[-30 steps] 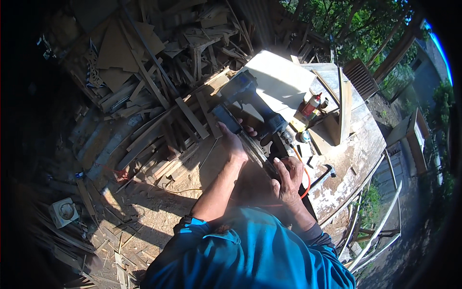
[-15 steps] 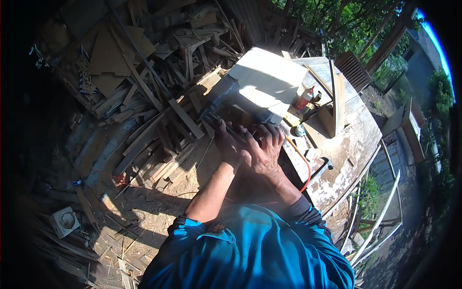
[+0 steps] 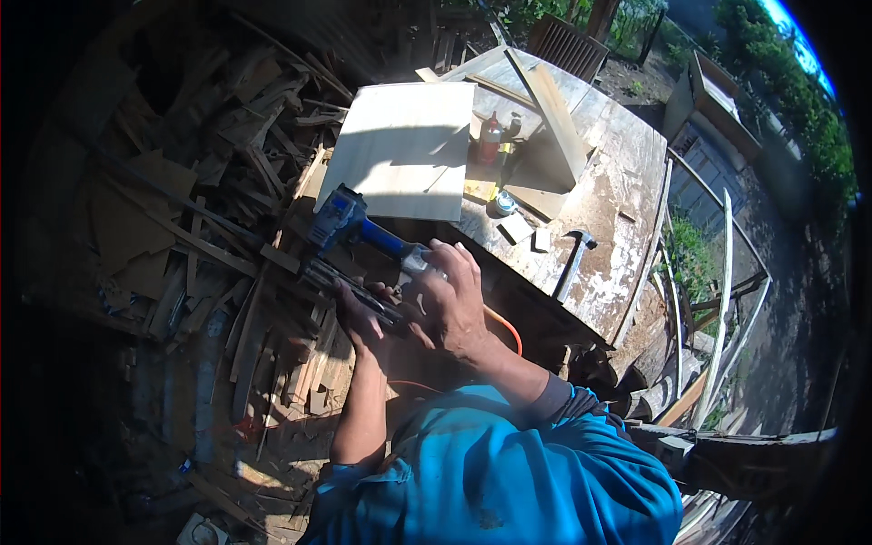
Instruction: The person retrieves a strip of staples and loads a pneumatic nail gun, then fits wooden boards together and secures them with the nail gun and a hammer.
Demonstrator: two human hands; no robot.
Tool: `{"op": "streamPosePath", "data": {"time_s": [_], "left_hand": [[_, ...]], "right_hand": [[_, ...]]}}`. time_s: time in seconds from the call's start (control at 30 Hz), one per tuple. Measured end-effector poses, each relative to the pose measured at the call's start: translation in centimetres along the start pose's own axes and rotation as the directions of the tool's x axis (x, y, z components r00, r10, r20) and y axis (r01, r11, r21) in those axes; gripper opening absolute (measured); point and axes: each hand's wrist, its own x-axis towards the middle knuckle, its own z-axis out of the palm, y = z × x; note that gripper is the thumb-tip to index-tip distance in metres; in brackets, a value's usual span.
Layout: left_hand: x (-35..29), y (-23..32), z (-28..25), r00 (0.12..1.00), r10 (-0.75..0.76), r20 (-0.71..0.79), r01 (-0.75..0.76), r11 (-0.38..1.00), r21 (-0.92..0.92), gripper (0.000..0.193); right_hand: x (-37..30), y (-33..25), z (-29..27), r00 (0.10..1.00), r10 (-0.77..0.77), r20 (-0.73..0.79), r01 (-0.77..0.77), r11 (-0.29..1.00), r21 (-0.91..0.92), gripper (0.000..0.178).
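A blue nail gun (image 3: 340,221) is held in front of my body, its head toward the far left and its blue handle slanting back to the right. My left hand (image 3: 361,318) grips the dark, rail-like magazine from below. At the rear end of the handle, my right hand (image 3: 450,298) is closed with bent fingers; its fingertips are partly hidden. An orange air hose (image 3: 505,329) curves down from behind my right hand. Just beyond the tool, a pale wooden panel (image 3: 400,136) lies on the worn worktable (image 3: 627,163).
On the worktable are a hammer (image 3: 574,263), a red bottle (image 3: 490,138), a small can (image 3: 504,203), small blocks and a long board (image 3: 556,123). Scrap wood (image 3: 173,209) is heaped at the left. Bent pale strips (image 3: 722,300) stand beyond the table's right edge.
The view has turned, shifting the table leftward. The nail gun, dark and mostly covered before, now shows plainly. My hands have moved apart along it, the left one lower.
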Motion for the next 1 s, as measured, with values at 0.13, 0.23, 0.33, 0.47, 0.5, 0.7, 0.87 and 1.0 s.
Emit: {"op": "streamPosePath", "data": {"time_s": [0.13, 0.23, 0.33, 0.47, 0.5, 0.7, 0.87, 1.0], "left_hand": [[-1.7, -4.8, 4.1, 0.985, -0.097, 0.144, 0.033, 0.919, 0.393, 0.040], [-2.3, -12.9, 7.6, 0.897, -0.329, 0.295, 0.133, 0.837, 0.531, 0.047], [-1.2, -20.7, 9.4, 0.759, -0.498, 0.419, 0.072, 0.705, 0.706, 0.045], [0.5, -24.9, 10.2, 0.687, -0.621, 0.378, -0.050, 0.478, 0.877, 0.064], [1.5, -24.2, 9.9, 0.689, -0.631, 0.358, -0.054, 0.447, 0.893, 0.063], [13.7, -16.3, 4.2, 0.979, -0.145, 0.141, -0.075, 0.388, 0.919, 0.047], [23.5, -6.7, 4.8, 1.000, -0.022, 0.020, -0.014, 0.269, 0.963, 0.040], [31.6, -1.8, 5.5, 0.996, 0.089, 0.011, -0.031, 0.221, 0.975, 0.037]], "right_hand": [[-1.2, 8.4, -6.0, 0.515, 0.750, 0.415, -0.850, 0.510, 0.132, 0.068], [-4.0, 13.9, -10.9, 0.353, 0.694, 0.628, -0.927, 0.168, 0.335, 0.065], [-8.7, 19.5, -15.1, 0.228, 0.833, 0.503, -0.956, 0.094, 0.277, 0.053], [-16.2, 26.5, -22.0, 0.036, 0.979, 0.203, -0.976, -0.009, 0.219, 0.035], [-18.0, 27.9, -23.0, 0.010, 0.995, 0.097, -0.941, -0.023, 0.337, 0.036], [-32.5, 38.1, -26.2, -0.101, 0.974, -0.205, -0.907, -0.005, 0.421, 0.040], [-37.7, 40.2, -24.7, -0.092, 0.943, -0.319, -0.988, -0.047, 0.146, 0.038], [-37.6, 40.5, -25.2, -0.048, 0.880, -0.472, -0.952, -0.183, -0.244, 0.036]]}}
